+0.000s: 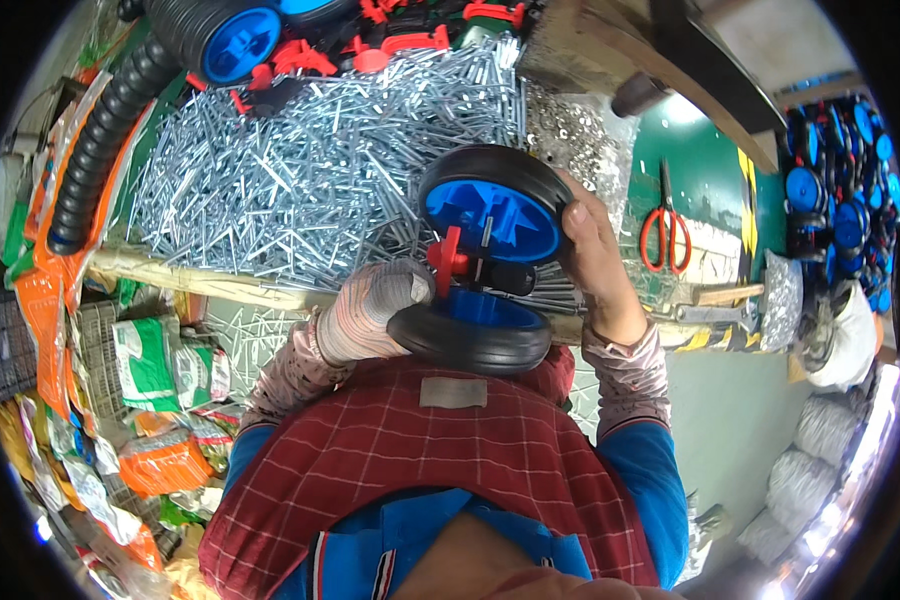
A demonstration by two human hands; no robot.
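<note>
In front of my apron I hold a pair of black-tyred wheels with blue hubs. My left hand point(370, 310), in a striped knit glove, is closed at the left side of the lower wheel point(470, 345), beside a red plastic lever point(448, 257). My bare right hand point(598, 250) grips the right rim of the upper wheel point(495, 163), which is tilted so its hub faces me. Between the two wheels are a metal pin point(487, 235) and a black plastic piece point(512, 278). The left fingertips are partly hidden.
A heap of metal pins point(280, 190) covers the bench beyond my hands. Washers point(575, 140) lie to its right, then red-handled scissors point(665, 235) and a hammer point(720, 303). Blue-hubbed wheels point(850, 215) are stacked far right. Plastic bags point(165, 460) crowd the lower left.
</note>
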